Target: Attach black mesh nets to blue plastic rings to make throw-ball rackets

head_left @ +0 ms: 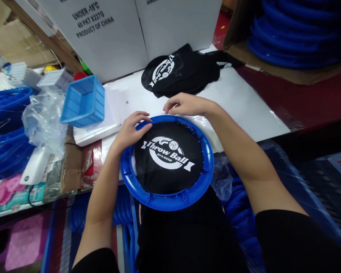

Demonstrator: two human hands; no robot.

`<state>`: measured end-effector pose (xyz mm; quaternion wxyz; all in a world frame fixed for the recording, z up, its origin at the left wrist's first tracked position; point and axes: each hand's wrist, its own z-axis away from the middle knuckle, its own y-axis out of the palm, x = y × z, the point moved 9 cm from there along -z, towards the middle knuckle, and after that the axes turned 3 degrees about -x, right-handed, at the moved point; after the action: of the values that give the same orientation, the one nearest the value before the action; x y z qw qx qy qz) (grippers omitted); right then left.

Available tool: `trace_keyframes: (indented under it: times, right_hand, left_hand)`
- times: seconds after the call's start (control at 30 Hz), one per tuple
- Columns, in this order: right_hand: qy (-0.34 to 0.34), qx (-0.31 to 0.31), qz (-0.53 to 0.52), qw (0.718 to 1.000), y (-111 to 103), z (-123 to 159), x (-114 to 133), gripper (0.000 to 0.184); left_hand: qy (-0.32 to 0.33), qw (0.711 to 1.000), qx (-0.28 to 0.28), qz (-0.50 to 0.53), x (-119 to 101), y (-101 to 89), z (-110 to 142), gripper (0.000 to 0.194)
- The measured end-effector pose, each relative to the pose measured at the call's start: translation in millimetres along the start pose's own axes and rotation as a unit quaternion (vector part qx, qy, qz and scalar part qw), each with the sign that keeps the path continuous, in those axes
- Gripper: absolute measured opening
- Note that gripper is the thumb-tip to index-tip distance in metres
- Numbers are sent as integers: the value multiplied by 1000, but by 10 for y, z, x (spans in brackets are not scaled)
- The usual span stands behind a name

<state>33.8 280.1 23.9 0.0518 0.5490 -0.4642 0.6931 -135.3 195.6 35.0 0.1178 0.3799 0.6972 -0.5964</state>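
Observation:
A round blue plastic ring (129, 182) with black mesh fabric (150, 182) inside it lies between my arms, its near edge over my lap. White "Throw Ball" lettering is printed on the mesh. My left hand (134, 129) rests at the ring's upper left, its thumb over the rim and its fingers bent but apart. Just beyond the top rim is my right hand (184, 104), loosely curled, with a gap between thumb and forefinger and nothing visible in it. Farther back, black printed mesh pieces (193, 72) lie in an overlapping pile on the white table surface (244, 102).
A blue plastic bin (85, 100) stands left of the ring, near a clear plastic bag (47, 117). White cartons (113, 45) wall off the back. Blue rings (290, 38) are stacked at the far right, and more blue rings (8, 148) at the left.

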Motion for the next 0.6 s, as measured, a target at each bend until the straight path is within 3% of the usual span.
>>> trace_keyframes:
  times: [0.1, 0.2, 0.3, 0.43, 0.6]
  right_hand:
    - [-33, 28, 5, 999, -77, 72, 45, 23]
    - [-60, 75, 30, 995, -13, 112, 109, 23]
    - [-61, 94, 42, 993, 40, 124, 122, 19]
    - [-43, 78, 56, 994, 26, 117, 85, 15]
    - [-19, 105, 85, 991, 117, 96, 24, 12]
  left_hand:
    - [70, 996, 44, -17, -131, 131, 41, 28]
    - [103, 988, 102, -48, -122, 299, 80, 41]
    - [108, 983, 130, -71, -71, 374, 101, 46]
    - [98, 982, 136, -83, -47, 378, 107, 49]
    - [85, 983, 137, -91, -58, 392, 103, 49]
